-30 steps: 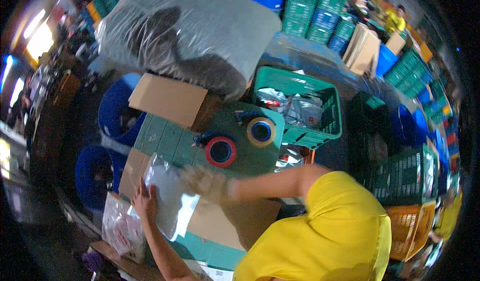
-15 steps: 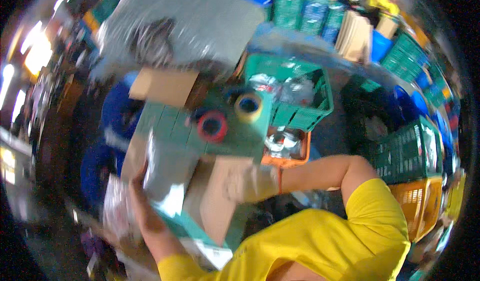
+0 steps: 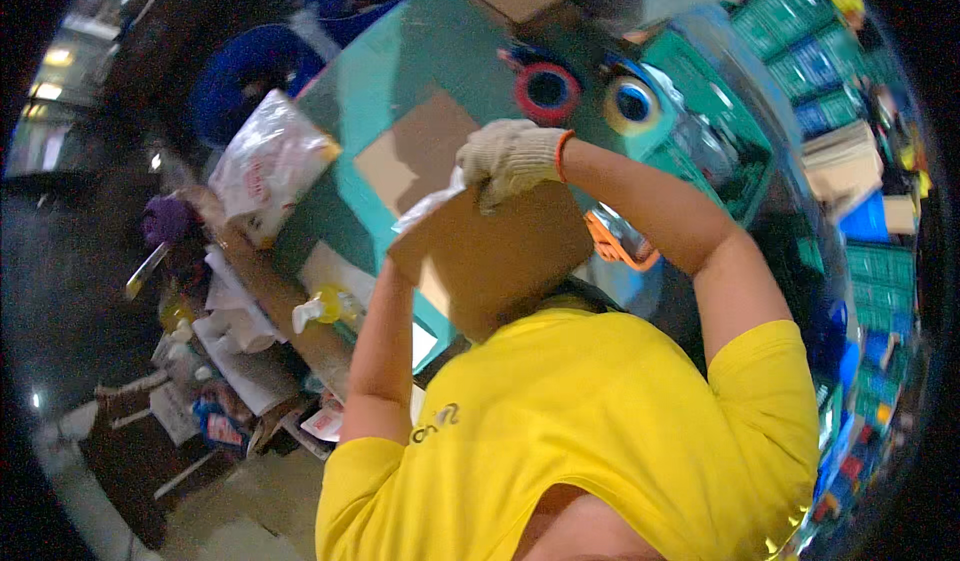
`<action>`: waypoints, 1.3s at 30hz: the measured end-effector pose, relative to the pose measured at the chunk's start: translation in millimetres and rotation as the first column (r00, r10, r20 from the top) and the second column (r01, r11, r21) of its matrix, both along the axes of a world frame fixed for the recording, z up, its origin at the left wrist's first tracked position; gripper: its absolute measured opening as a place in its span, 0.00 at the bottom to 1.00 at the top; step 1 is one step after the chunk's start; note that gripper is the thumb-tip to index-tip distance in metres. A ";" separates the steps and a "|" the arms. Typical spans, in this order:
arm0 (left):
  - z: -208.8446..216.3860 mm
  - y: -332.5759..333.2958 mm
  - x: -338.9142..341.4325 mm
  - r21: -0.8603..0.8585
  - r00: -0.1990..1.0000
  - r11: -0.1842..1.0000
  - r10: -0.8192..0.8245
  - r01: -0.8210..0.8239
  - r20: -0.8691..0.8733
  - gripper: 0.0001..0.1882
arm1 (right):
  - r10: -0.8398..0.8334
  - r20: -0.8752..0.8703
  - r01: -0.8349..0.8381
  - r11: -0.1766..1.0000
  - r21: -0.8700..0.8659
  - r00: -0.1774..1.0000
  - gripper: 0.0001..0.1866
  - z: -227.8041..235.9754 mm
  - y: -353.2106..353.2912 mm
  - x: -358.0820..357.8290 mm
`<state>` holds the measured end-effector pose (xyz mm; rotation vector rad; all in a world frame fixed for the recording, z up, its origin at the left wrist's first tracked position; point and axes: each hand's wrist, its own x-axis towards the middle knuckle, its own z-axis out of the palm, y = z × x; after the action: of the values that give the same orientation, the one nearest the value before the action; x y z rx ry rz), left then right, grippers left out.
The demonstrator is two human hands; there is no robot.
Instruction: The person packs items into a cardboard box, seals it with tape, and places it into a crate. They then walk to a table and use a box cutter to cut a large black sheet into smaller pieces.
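Note:
My right hand (image 3: 512, 161), in a cream knit glove with an orange cuff, is curled over the upper edge of a brown cardboard box (image 3: 510, 251). The box is tilted up close in front of my chest. A bit of whitish clear plastic (image 3: 432, 203) shows at the box edge beside the glove. My bare left forearm (image 3: 382, 351) rises to the box's left side; the left hand itself is hidden behind the cardboard. A flat brown cardboard piece (image 3: 385, 166) lies on the green table (image 3: 385, 71) beyond.
A red-rimmed tape roll (image 3: 522, 101) and a yellow-rimmed one (image 3: 611, 113) are at the far side. A white plastic bag (image 3: 265, 171) and a yellow pump bottle (image 3: 332, 306) lie left. Right are a green crate (image 3: 755, 196) and an orange basket (image 3: 635, 259).
My view has turned, and the surroundings have shifted in the picture. The box has come nearer my chest and tilted up. My left hand has passed out of sight behind it.

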<state>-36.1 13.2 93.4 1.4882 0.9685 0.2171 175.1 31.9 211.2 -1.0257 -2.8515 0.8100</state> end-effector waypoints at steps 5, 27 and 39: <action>12.7 35.9 -44.7 -0.562 0.940 0.827 0.165 0.032 0.297 0.33 | 0.029 0.076 0.016 0.846 -0.533 0.997 0.27 -57.8 53.9 -6.8; -123.0 124.4 1.8 0.746 0.719 0.665 0.525 -0.014 -0.455 0.30 | -0.543 0.152 0.555 0.831 -0.046 0.826 0.21 -122.8 -57.6 -42.6; -43.2 207.9 -32.8 -0.059 0.729 0.880 -0.427 0.472 -0.535 0.26 | -0.382 0.077 0.182 0.596 0.782 0.921 0.18 -97.7 -60.2 -27.0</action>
<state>-69.0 221.1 50.2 1.8607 0.9968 -0.5574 148.1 -28.3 113.5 -1.3940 -2.5889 -0.5794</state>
